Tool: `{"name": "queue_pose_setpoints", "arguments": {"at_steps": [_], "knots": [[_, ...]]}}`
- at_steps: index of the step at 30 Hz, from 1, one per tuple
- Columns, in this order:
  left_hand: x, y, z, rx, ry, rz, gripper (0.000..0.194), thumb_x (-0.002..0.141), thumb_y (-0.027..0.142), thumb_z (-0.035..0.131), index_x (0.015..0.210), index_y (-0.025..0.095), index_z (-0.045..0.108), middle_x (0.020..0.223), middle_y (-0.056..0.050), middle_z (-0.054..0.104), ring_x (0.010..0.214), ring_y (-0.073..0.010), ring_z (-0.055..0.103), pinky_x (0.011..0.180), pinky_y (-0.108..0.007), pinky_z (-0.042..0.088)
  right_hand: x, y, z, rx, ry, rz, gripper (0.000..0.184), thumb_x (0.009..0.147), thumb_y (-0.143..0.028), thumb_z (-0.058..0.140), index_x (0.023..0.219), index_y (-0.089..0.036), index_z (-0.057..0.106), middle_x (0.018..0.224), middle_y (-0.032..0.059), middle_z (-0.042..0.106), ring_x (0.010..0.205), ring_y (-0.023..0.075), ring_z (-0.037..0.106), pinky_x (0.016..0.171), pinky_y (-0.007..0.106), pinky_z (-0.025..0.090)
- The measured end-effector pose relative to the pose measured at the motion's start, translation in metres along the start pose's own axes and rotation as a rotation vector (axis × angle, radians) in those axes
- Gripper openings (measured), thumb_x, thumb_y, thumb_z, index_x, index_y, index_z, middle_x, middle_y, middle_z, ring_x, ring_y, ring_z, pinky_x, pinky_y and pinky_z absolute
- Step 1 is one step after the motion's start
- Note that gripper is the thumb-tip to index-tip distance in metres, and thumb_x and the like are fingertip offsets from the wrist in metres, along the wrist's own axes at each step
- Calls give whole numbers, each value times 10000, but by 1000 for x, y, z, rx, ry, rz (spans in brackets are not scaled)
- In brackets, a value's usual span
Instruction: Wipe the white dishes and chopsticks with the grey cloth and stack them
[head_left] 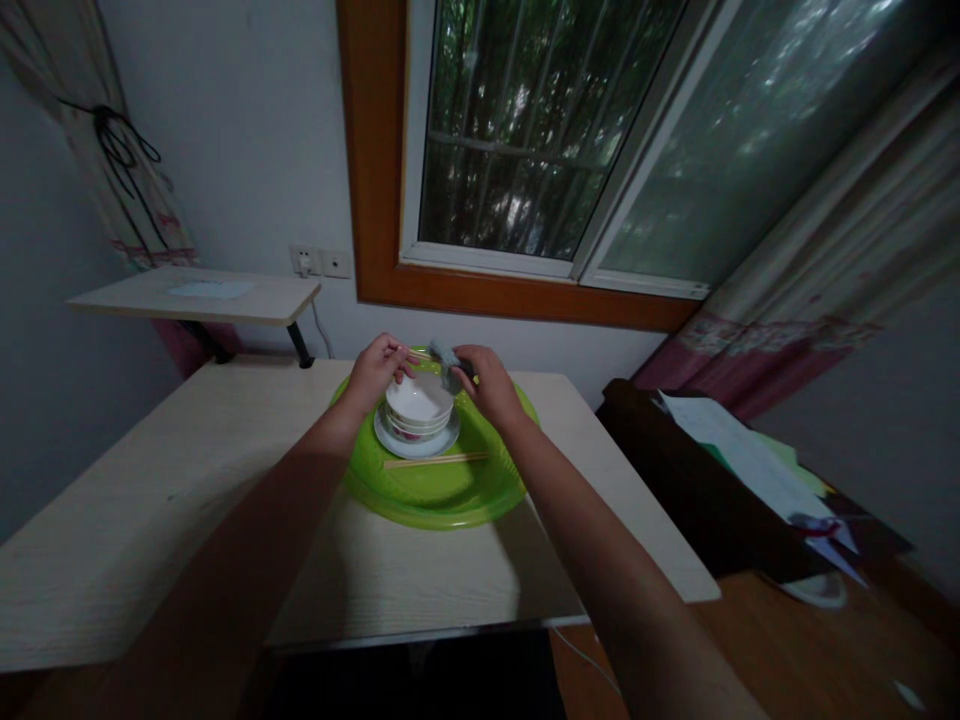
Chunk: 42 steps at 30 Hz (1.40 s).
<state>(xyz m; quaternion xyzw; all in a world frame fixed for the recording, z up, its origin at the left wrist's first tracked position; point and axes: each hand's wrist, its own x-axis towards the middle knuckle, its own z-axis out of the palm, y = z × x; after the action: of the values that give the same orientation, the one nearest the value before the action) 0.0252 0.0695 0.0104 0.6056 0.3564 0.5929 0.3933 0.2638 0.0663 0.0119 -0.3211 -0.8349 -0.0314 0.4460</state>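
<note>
My left hand [379,370] is closed on thin wooden chopsticks [420,355], whose far ends reach toward my right hand. In my right hand [484,378] is a grey-blue scrubber [448,362] with a dark part under the fingers; it meets the chopsticks or lies just beside them. Below both hands, white bowls [420,400] are stacked on a white plate [418,446]. More chopsticks [436,460] lie in front of the plate. All of this sits in a round, bright green basin [442,515].
The basin stands on a pale wooden table [172,500]. A small raised shelf [202,290] is at the back left, near wall sockets [320,262]. Behind the table is a window [540,140]. A dark brown piece of furniture with papers [735,440] stands at the right.
</note>
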Motion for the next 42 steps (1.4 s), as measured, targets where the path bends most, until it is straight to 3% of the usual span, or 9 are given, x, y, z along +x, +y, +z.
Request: {"name": "queue_pose_setpoints", "arguments": {"at_steps": [6, 12, 18, 23, 27, 30, 33, 37, 42], "knots": [[1, -1, -1, -27, -16, -17, 178, 884, 323, 629, 857, 192, 512, 778, -37, 699, 613, -142, 659, 519, -236, 448, -2, -5, 2, -46, -142, 129, 193, 959, -307, 552, 1103, -195, 617, 1023, 111, 688, 934, 240, 621, 848, 362, 491], [8, -6, -12, -19, 248, 63, 180, 943, 373, 554, 885, 215, 493, 735, -9, 637, 582, -124, 592, 519, -236, 424, -3, -1, -3, -10, -110, 285, 243, 898, -347, 579, 1088, -196, 595, 930, 58, 685, 793, 191, 601, 732, 295, 453], [10, -9, -23, -17, 467, 115, 180, 937, 392, 556, 888, 229, 496, 716, 10, 587, 562, -108, 528, 500, -228, 396, -5, 5, -5, -43, -31, 400, 250, 838, -363, 591, 1032, -203, 584, 895, 41, 667, 757, 190, 585, 706, 294, 434], [8, -8, -25, 106, 600, 152, 180, 962, 404, 531, 913, 234, 496, 708, 16, 558, 559, -104, 513, 478, -219, 395, -4, 10, -8, -135, 155, 509, 249, 862, -370, 557, 1033, -190, 570, 850, 50, 636, 724, 202, 560, 694, 315, 438], [5, -2, -17, 243, 523, 178, 180, 973, 401, 507, 940, 225, 503, 734, 12, 595, 555, -99, 546, 484, -217, 419, -3, 7, -9, -86, 166, 327, 228, 898, -355, 545, 1056, -191, 565, 965, 90, 636, 861, 228, 586, 797, 360, 479], [1, 3, -5, 284, 382, 204, 190, 975, 401, 503, 939, 214, 506, 748, 2, 630, 562, -102, 593, 487, -216, 437, -1, 0, -8, -44, 67, 106, 184, 917, -300, 555, 1077, -209, 568, 1116, 126, 631, 1058, 255, 576, 935, 411, 473], [-5, 8, 5, 296, 225, 228, 195, 970, 399, 512, 931, 208, 512, 756, -3, 648, 553, -110, 617, 481, -221, 446, 1, -6, -6, -64, 2, 1, 172, 936, -276, 563, 1094, -209, 570, 1265, 152, 598, 1199, 271, 526, 1029, 443, 436], [-11, 11, 12, 289, 114, 249, 180, 967, 386, 518, 934, 209, 520, 773, -3, 659, 560, -120, 631, 492, -236, 469, -1, -7, -3, -70, -104, 41, 175, 926, -251, 576, 1090, -190, 577, 1176, 147, 642, 1097, 258, 577, 951, 398, 473], [-14, 11, 13, 239, 74, 256, 180, 961, 391, 536, 921, 216, 530, 770, -9, 665, 564, -133, 627, 523, -259, 485, -4, -7, 0, -79, -176, 178, 196, 907, -273, 596, 1087, -197, 594, 1014, 94, 679, 911, 225, 609, 816, 333, 469]]}}
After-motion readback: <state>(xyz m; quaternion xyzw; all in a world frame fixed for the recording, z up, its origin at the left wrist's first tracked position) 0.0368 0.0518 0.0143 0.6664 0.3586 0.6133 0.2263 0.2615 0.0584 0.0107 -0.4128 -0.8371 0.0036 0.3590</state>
